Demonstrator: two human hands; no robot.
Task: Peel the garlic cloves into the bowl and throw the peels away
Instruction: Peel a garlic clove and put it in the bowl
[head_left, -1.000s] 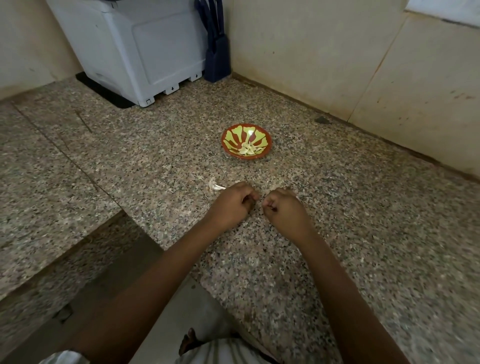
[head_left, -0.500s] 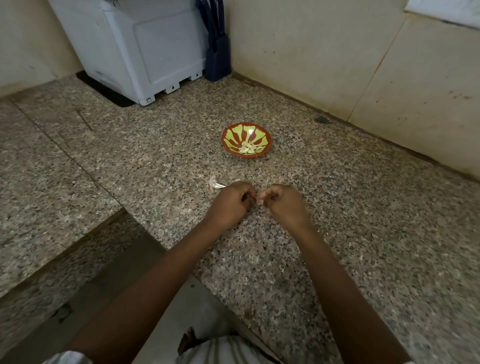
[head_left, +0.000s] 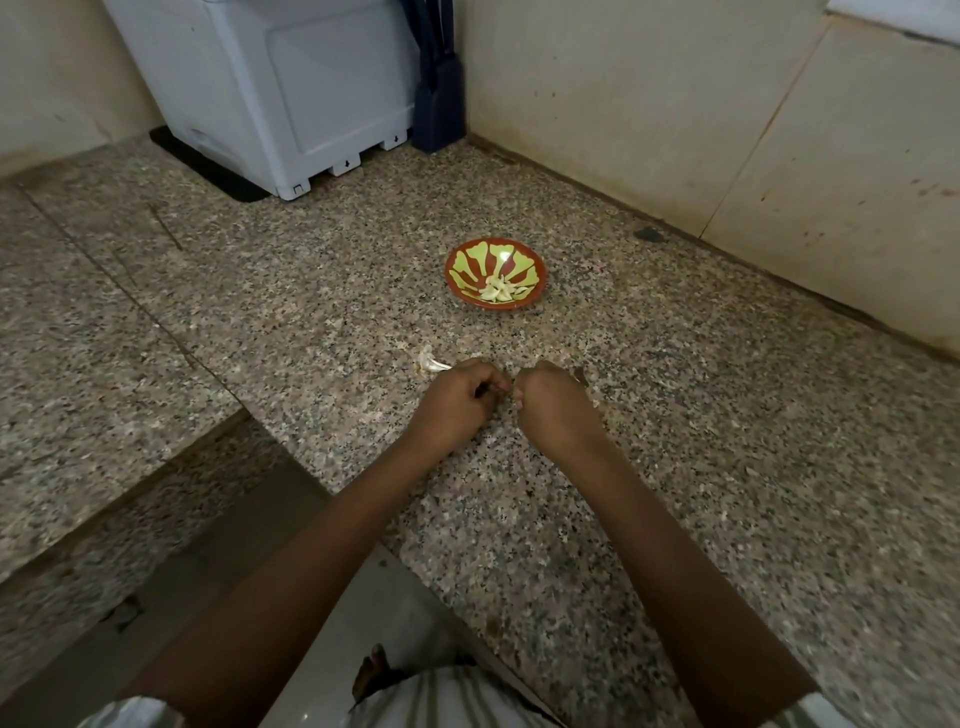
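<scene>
Stone counter (head_left: 727, 467): bowl (head_left: 540, 270) of peeled cloves (head_left: 497, 291) farther off, garlic scrap (head_left: 428, 361) beside the left hand (head_left: 457, 402); it and the right hand (head_left: 553, 402) curl together, contents hidden.

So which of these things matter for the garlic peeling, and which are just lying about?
Job: left hand, right hand, bowl, peeled cloves in it, garlic scrap on the counter.
Lying about: white appliance, dark blue holder beside it.

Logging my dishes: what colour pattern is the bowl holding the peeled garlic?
Red-brown bowl with yellow-green radiating stripes, in the head view.
</scene>
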